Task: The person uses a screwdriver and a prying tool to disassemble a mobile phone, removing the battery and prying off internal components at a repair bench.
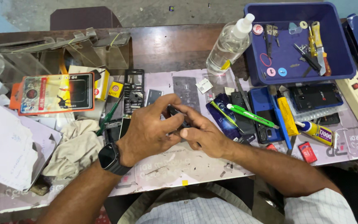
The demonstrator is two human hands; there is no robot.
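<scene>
Left hand (152,130) and right hand (204,135) pinch 1 small, dark, mostly hidden part (175,111).

A flat rectangular package (56,93) in orange and yellow with a dark picture panel lay at the left of the table, tilted slightly. Just right of it sat a small yellow box (115,88) with a red and white round mark. A clear bottle (228,43) leaning by the blue tray carried a small yellow label. At the right, a tube (318,132) bore a yellow and dark blue label, and a small red packet (309,152) lay just below it. A white square sticker (204,86) lay near the bottle's base.
</scene>
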